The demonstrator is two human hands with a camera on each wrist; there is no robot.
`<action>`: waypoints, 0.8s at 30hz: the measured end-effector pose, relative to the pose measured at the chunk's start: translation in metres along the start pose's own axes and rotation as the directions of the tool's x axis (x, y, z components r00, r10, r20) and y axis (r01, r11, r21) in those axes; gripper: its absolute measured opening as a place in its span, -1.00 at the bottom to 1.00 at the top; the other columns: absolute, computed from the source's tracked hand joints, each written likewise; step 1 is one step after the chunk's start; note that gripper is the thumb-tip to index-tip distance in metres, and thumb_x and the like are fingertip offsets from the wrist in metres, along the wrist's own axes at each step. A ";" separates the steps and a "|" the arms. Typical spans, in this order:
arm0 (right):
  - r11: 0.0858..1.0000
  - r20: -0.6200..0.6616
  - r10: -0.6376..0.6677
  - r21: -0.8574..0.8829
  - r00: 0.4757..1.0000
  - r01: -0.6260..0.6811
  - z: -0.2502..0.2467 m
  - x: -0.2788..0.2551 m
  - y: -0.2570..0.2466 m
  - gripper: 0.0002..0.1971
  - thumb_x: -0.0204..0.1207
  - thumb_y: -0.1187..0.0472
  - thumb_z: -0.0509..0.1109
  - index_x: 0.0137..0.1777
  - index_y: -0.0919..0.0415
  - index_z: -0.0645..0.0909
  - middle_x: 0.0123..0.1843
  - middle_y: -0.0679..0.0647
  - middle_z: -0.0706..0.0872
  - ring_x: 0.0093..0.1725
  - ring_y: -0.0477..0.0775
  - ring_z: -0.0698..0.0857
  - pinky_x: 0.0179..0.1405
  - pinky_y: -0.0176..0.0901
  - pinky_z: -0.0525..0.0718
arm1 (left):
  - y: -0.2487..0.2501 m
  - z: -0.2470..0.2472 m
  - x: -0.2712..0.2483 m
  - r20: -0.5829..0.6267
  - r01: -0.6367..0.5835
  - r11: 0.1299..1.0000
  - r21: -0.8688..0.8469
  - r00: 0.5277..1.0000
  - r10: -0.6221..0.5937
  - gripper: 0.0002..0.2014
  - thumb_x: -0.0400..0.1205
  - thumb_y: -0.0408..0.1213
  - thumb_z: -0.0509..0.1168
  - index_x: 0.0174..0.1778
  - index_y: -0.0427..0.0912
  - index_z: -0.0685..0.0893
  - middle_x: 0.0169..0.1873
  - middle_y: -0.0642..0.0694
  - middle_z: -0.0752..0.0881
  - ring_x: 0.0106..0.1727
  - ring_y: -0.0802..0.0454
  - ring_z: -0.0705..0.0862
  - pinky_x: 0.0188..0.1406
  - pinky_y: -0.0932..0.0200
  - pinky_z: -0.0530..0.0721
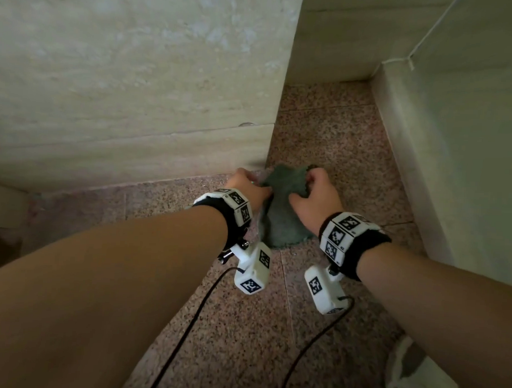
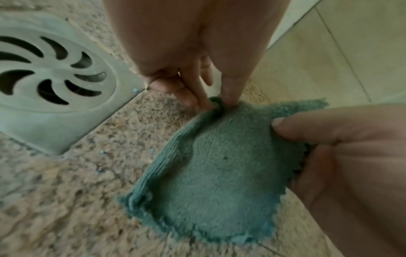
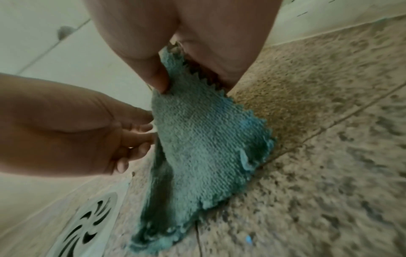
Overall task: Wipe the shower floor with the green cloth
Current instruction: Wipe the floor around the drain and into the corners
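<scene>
**A:** fingers first: the left hand (image 2: 193,52) has its thumb and fingertips (image 2: 230,93) pinched tight on one edge of the green cloth (image 2: 211,173), with the other fingers curled in beside them. Anyone else reading it that way?

**B:** yep, same. Going left to right from the left wrist view: the metal drain cover (image 2: 50,74) with swirl slots sits in the floor on the far left, just beside the left hand. Then comes the cloth, and then the right hand (image 2: 351,156), thumb on top and fingers underneath, gripping the zigzag edge.

**A:** so the cloth is between both hands?

**B:** yeah, stretched between them. The top is lifted, and the bottom edge lies on the speckled shower floor (image 1: 244,324), near the corner where the beige wall (image 1: 122,87) ends. A few tiny blue specks (image 2: 135,90) lie on the floor by the drain.

**A:** and in the head view there's something white and crumpled (image 1: 416,379) at the bottom right. Can't tell what it is.
</scene>
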State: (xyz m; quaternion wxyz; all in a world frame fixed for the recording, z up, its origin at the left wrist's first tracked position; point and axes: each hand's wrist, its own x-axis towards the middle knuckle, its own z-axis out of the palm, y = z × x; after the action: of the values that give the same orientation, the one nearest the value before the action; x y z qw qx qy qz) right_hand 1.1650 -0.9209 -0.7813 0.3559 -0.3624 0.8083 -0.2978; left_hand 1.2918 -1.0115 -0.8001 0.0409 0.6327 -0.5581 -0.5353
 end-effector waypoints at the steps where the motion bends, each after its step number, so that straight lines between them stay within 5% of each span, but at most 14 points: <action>1: 1.000 -0.002 -0.024 0.010 1.000 0.024 -0.002 -0.002 0.001 -0.67 0.50 0.29 0.44 0.16 0.08 0.40 -0.02 0.04 0.70 0.02 0.12 0.71 -0.09 -0.07 0.64 | 0.001 0.001 -0.001 0.005 -0.015 1.000 -0.022 1.000 0.015 -0.75 0.59 -0.27 0.44 0.09 -0.09 0.51 -0.20 -0.05 0.63 -0.29 0.04 0.59 -0.42 0.22 0.57; 3: 0.997 -0.031 -0.073 0.031 0.997 0.074 -0.007 -0.005 0.005 -0.52 0.49 0.32 0.46 0.33 0.03 0.39 -0.04 -0.05 0.71 -0.01 0.02 0.72 0.02 -0.01 0.72 | 0.002 0.000 -0.005 -0.023 -0.066 0.996 -0.055 0.998 0.065 -0.79 0.63 -0.38 0.33 0.14 -0.06 0.59 -0.16 -0.09 0.70 -0.30 0.03 0.63 -0.52 0.30 0.58; 5: 0.993 -0.041 -0.119 0.020 0.992 0.120 -0.013 -0.006 0.009 -0.30 0.52 0.30 0.45 0.58 -0.15 0.28 0.13 -0.17 0.67 0.10 -0.16 0.66 0.16 -0.13 0.69 | 0.001 -0.002 -0.008 -0.025 -0.135 0.990 -0.041 0.991 0.134 -0.72 0.67 -0.46 0.22 0.18 -0.07 0.69 -0.06 -0.13 0.75 -0.21 -0.03 0.65 -0.37 0.25 0.61; 7: 0.987 0.016 -0.148 -0.052 0.989 0.149 -0.018 -0.006 0.011 -0.32 0.57 0.24 0.43 0.62 -0.22 0.30 0.27 -0.20 0.58 0.20 -0.25 0.54 0.24 -0.27 0.57 | 0.000 -0.006 -0.014 -0.009 -0.185 0.980 0.069 0.983 0.186 -0.68 0.71 -0.46 0.16 0.26 -0.14 0.73 -0.04 -0.13 0.71 -0.11 -0.08 0.64 -0.20 0.19 0.56; 10: 0.919 0.071 -0.245 -0.302 0.967 0.255 -0.018 -0.004 0.013 -0.80 0.57 0.15 0.41 0.16 -0.03 0.73 0.12 -0.05 0.70 0.16 -0.01 0.64 0.11 -0.20 0.56 | -0.006 -0.013 -0.022 -0.027 -0.275 0.902 0.334 0.953 0.301 -0.74 0.72 -0.35 0.14 0.19 -0.16 0.72 0.10 -0.20 0.67 0.07 -0.18 0.61 0.05 0.02 0.63; 12: 0.845 0.014 -0.367 -0.413 0.930 0.339 -0.017 -0.006 0.013 -0.94 0.49 0.13 0.44 -0.10 0.04 0.73 0.05 0.04 0.58 0.16 0.09 0.53 0.08 -0.17 0.48 | -0.010 -0.016 -0.031 -0.065 -0.320 0.838 0.442 0.920 0.386 -0.77 0.69 -0.28 0.14 0.15 -0.16 0.67 0.14 -0.18 0.58 0.20 -0.19 0.50 0.22 -0.05 0.55; 14: 0.822 -0.025 -0.466 -0.382 0.884 0.423 -0.018 -0.009 0.006 -0.95 0.44 0.17 0.39 -0.20 0.10 0.66 0.06 0.05 0.58 0.15 0.06 0.50 0.08 -0.18 0.42 | -0.010 -0.017 -0.043 -0.088 -0.364 0.859 0.361 0.903 0.420 -0.83 0.69 -0.26 0.14 0.10 -0.15 0.60 -0.02 -0.12 0.62 0.05 -0.15 0.58 -0.01 0.02 0.58; 18: 0.889 0.032 -0.385 -0.256 0.922 0.380 -0.019 -0.007 -0.010 -0.96 0.57 0.17 0.28 -0.10 0.00 0.50 -0.29 -0.05 0.60 -0.28 -0.03 0.59 -0.33 -0.19 0.39 | -0.005 -0.014 -0.058 -0.126 -0.383 0.900 0.210 0.902 0.413 -0.92 0.74 -0.26 0.08 0.07 -0.08 0.46 -0.32 -0.07 0.64 -0.29 -0.06 0.65 -0.40 0.10 0.57; 21: 0.848 -0.002 -0.313 -0.450 0.950 0.279 -0.014 0.005 -0.008 -0.77 0.56 0.11 0.38 0.18 0.06 0.54 0.04 0.05 0.67 0.05 0.10 0.64 -0.05 -0.09 0.57 | -0.010 -0.017 -0.051 -0.171 -0.243 0.952 0.185 0.946 0.275 -0.91 0.76 -0.26 0.08 0.16 -0.09 0.39 -0.27 -0.11 0.68 -0.26 -0.14 0.70 -0.40 0.08 0.58; 24: 0.823 -0.091 -0.274 -0.537 0.957 0.185 -0.005 0.000 -0.004 -0.58 0.51 0.07 0.43 0.34 0.11 0.50 0.27 0.14 0.57 0.27 0.19 0.55 0.20 0.08 0.60 | -0.024 -0.033 -0.040 -0.184 -0.036 0.961 0.274 0.979 0.089 -0.72 0.71 -0.38 0.15 0.33 -0.17 0.37 0.18 -0.27 0.64 0.10 -0.26 0.69 0.02 -0.11 0.70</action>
State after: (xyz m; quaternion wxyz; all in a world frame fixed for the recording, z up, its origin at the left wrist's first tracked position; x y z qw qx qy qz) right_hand 1.1629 -0.9220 -0.7759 0.1378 -0.5143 0.8354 -0.1363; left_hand 1.3393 -0.9908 -0.7766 0.0262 0.6636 -0.6387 -0.3885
